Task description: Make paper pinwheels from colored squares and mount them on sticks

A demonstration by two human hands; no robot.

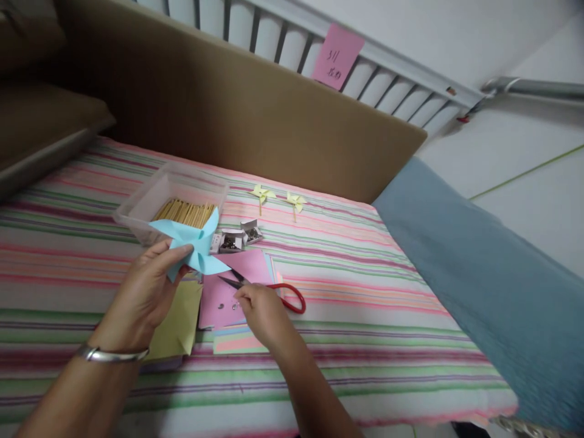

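Note:
My left hand (146, 289) is closed on a light blue paper pinwheel (194, 243) and holds it just above the striped bedding. My right hand (260, 310) rests lower, fingers pinched over a pink paper sheet (219, 301), beside small metal pins (235, 304); whether it grips one I cannot make out. Red-handled scissors (285, 295) lie right beside that hand on the paper. Yellow-green paper (180, 322) sits under my left hand.
A clear plastic tub (137, 210) of wooden sticks stands behind the pinwheel. Two small open boxes of pins (237, 238) sit next to it. Two little yellow pinwheels (278, 198) lie farther back. A cardboard panel (255, 115) stands behind; a blue blanket (479, 274) lies right.

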